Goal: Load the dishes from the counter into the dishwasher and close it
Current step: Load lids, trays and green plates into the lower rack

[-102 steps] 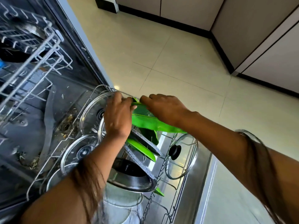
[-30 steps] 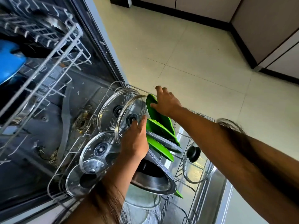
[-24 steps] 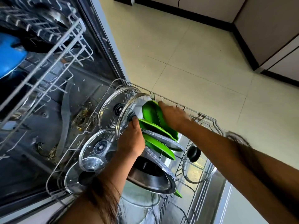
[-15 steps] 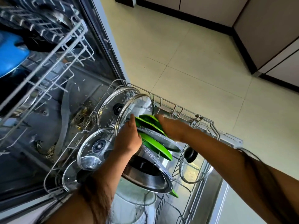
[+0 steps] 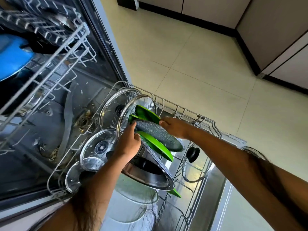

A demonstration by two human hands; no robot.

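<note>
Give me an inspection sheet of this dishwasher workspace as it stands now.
Surface: lower rack pulled out over the open door; debris lies on the tub floor.
Job's things: speckled grey plate held at its edges among green plates; glass lids stand on edge along the rack's left side; steel pan leans nearer the camera; another glass lid sits at right.
Clutter: blue dish in the upper rack.
Grippers: left hand and right hand both grip the grey plate.
Cables: nothing seen.
Surroundings: tiled floor, cabinets.
</note>
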